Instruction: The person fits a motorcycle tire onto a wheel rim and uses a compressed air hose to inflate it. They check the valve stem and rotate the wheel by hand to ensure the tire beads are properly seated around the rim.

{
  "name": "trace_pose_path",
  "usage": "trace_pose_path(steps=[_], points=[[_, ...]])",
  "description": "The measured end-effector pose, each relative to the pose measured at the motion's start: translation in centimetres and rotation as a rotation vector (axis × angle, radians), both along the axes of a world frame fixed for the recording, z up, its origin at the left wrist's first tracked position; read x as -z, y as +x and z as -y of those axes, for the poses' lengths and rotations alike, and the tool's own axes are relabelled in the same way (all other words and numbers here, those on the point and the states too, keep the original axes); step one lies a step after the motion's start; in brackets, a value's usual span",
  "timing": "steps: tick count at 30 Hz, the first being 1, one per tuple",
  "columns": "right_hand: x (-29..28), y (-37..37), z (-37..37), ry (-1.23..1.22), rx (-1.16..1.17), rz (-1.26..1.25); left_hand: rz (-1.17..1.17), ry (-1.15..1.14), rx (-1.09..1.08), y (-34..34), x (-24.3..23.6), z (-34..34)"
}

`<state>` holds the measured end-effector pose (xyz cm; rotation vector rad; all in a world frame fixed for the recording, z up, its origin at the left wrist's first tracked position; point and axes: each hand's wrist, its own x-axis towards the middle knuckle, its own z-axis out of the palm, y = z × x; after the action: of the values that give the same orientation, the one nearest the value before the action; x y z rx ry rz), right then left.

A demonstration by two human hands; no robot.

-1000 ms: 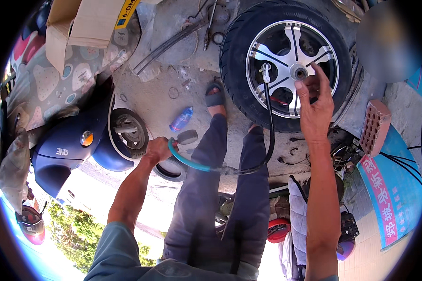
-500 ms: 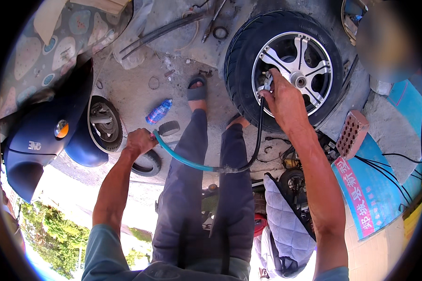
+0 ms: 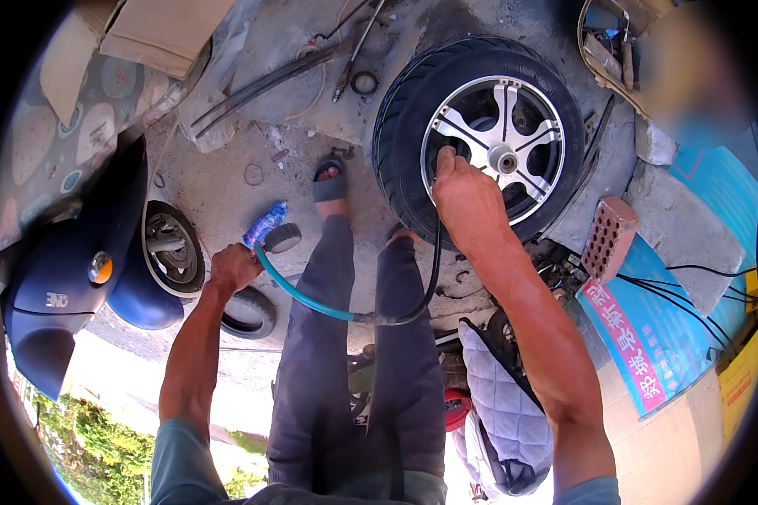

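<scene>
Gripping teal hose (image 3: 299, 300) at centre-left is left hand (image 3: 235, 268); right hand (image 3: 467, 194), pinch unclear, crosses left edge of alloy wheel (image 3: 526, 139); floor (image 3: 223, 156) between.

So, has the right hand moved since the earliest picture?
Yes, leftward: against the wheel hub, the right hand has gone from the hub's lower right to its lower left.

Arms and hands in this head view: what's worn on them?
Short grey-blue sleeves, left and right; forearms bare below. The left hand and right hand are ungloved. No watch or wristband visible.
</scene>
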<state>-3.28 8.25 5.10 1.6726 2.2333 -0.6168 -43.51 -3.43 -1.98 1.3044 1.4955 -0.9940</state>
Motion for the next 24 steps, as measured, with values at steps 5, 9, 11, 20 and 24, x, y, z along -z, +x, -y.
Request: trace_pose_path(steps=[5, 9, 11, 20, 24], points=[[-1.0, -0.5, -0.3, 0.035, -0.061, 0.073, -0.018, 0.025, 0.017, 0.5, -0.1, -1.2], [-0.3, -0.6, 0.4, 0.129, -0.112, 0.151, -0.019, 0.069, -0.018, -0.1, 1.2, -1.5], [-0.2, -1.0, 0.5, 0.14, -0.107, 0.158, -0.036, 0.082, -0.034, 0.0, 0.3, -2.4], [-0.6, -1.0, 0.1, 0.089, -0.071, 0.139, -0.028, 0.064, -0.022, 1.3, 0.7, -3.8], [-0.7, -1.2, -0.2, 0.07, -0.067, 0.117, -0.043, 0.073, 0.0, 0.8, 1.1, -3.7]])
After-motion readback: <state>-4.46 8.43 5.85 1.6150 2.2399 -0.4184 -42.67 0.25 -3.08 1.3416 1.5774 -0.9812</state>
